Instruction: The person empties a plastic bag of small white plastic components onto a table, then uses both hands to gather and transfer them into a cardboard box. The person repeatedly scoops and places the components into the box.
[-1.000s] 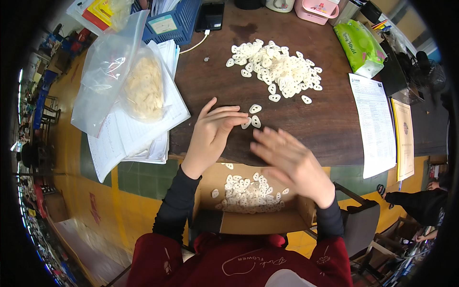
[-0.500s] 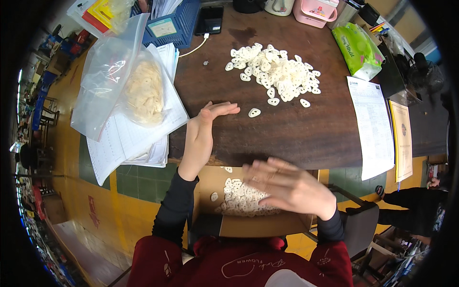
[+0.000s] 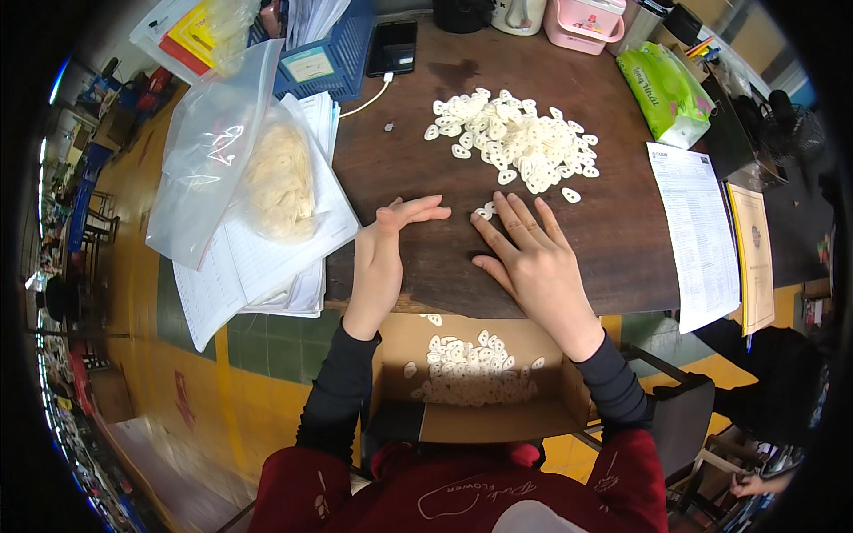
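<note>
A pile of small cream-white flat pieces with holes (image 3: 524,138) lies on the dark wooden table (image 3: 426,266). My right hand (image 3: 533,253) rests palm down in front of the pile, fingers stretched out, with its fingertips at a stray white piece (image 3: 485,210). My left hand (image 3: 382,258) stands on its edge at the table's left front, fingers extended toward the right and nothing in them. Below the table edge, close to my body, a cardboard box (image 3: 484,422) holds many more of the same pieces (image 3: 471,364).
At left, a clear plastic bag of pale pieces (image 3: 280,182) lies on stacked papers (image 3: 240,275). Behind it stand a blue basket (image 3: 324,67) and a phone (image 3: 391,49) on a cable. On the right are a green tissue pack (image 3: 662,93), a printed sheet (image 3: 693,231) and a chair (image 3: 675,413).
My right hand has moved from above the box up and forward onto the table, reaching a stray piece. My left hand stays nearly in place. The view has shifted slightly.
</note>
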Motion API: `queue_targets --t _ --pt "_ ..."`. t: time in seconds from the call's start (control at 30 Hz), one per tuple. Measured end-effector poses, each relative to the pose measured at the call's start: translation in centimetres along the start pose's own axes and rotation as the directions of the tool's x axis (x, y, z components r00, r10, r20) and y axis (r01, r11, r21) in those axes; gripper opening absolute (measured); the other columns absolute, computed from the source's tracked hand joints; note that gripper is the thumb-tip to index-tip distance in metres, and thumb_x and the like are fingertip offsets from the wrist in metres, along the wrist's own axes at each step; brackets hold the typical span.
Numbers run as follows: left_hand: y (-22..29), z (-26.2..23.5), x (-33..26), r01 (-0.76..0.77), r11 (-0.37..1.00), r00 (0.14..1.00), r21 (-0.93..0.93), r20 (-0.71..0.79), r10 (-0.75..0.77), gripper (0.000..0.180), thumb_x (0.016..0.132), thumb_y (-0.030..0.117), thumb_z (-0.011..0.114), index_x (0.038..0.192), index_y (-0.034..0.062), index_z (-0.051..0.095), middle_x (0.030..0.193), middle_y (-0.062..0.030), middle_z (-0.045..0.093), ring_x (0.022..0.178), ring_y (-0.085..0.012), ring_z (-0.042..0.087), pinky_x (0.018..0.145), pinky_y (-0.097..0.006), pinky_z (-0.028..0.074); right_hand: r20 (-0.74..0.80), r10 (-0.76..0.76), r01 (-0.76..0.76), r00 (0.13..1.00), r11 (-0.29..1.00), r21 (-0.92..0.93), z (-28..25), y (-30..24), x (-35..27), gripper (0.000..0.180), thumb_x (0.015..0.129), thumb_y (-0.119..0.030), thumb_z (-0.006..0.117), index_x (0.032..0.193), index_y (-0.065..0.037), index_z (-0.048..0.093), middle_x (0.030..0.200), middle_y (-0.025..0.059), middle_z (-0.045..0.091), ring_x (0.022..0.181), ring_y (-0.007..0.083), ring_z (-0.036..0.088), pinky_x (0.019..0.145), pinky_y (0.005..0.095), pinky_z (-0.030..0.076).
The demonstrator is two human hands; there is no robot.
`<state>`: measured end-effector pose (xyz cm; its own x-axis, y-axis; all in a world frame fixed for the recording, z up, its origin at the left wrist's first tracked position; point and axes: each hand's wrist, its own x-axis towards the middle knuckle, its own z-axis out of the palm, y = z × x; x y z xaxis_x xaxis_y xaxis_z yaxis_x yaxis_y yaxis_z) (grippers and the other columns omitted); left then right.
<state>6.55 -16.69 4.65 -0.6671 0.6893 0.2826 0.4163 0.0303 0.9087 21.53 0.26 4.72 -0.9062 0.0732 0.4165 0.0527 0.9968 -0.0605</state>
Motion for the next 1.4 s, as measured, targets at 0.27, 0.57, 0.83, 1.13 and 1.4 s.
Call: queue_targets --t 0.27,0.57,0.83,1.13,1.4 --pt "-0.4 1.4 2.0 -0.009 0.951 0.999 0.31 0.037 -0.002 0.046 0.111 0.034 0.047 0.147 0.005 0.054 0.152 -0.0224 0.052 0.142 -0.0404 0.046 0.125 -0.052 0.026 0.278 -0.15 0.037 0.949 0.927 0.372 -4.1 -2.2 -5.3 0.055 0.088 -0.033 0.077 0.139 -0.014 0.067 0.152 0.011 0.058 0.141 0.0282 0.055 0.122 0.0497 0.036" --pt "-4.2 5.6 9.6 -0.382 0.635 0.924 0.671 0.287 0.253 0.055 0.11 0.052 0.044 0.16 0.0291 0.044 0.167 -0.0141 0.037 0.155 -0.0427 0.028 0.122 -0.069 0.022 0.303 -0.213 0.065 0.929 0.899 0.433 -7.5 -1.8 -9.1 0.046 0.085 -0.03 0.08 0.13 -0.02 0.075 0.151 0.0021 0.06 0.146 0.0262 0.05 0.126 0.0513 0.031" --pt "-2.5 3.7 3.7 -0.522 0.598 0.838 0.609 0.497 0.226 0.059 0.105 0.051 0.053 0.159 0.0305 0.045 0.167 -0.0068 0.039 0.154 -0.0364 0.036 0.124 -0.061 0.026 0.232 -0.088 -0.021 0.969 0.902 0.431 -7.5 -0.5 -8.4 0.046 0.081 -0.024 0.08 0.126 -0.014 0.077 0.151 0.0112 0.06 0.144 0.0323 0.052 0.123 0.0544 0.033" --pt "0.5 1.5 1.0 -0.405 0.79 0.872 0.46 0.454 0.183 0.051 0.097 0.027 0.068 0.148 0.0239 0.062 0.17 -0.006 0.034 0.158 -0.0373 0.027 0.127 -0.059 0.02 0.113 0.047 -0.085 0.993 0.928 0.363 -4.5 1.5 -4.3 0.047 0.09 -0.015 0.074 0.136 -0.007 0.068 0.152 0.0157 0.057 0.143 0.0382 0.051 0.12 0.0535 0.037" --pt "0.2 0.9 0.4 -0.372 0.856 0.895 0.359 0.385 0.227 0.022 0.096 0.023 0.068 0.108 0.0163 0.084 0.155 -0.0079 0.056 0.153 -0.0378 0.037 0.126 -0.06 0.022 0.138 -0.081 0.025 0.987 0.93 0.367 -3.2 0.6 -4.4 0.047 0.089 -0.021 0.077 0.134 -0.007 0.069 0.142 0.0104 0.066 0.136 0.0285 0.059 0.117 0.0478 0.043"
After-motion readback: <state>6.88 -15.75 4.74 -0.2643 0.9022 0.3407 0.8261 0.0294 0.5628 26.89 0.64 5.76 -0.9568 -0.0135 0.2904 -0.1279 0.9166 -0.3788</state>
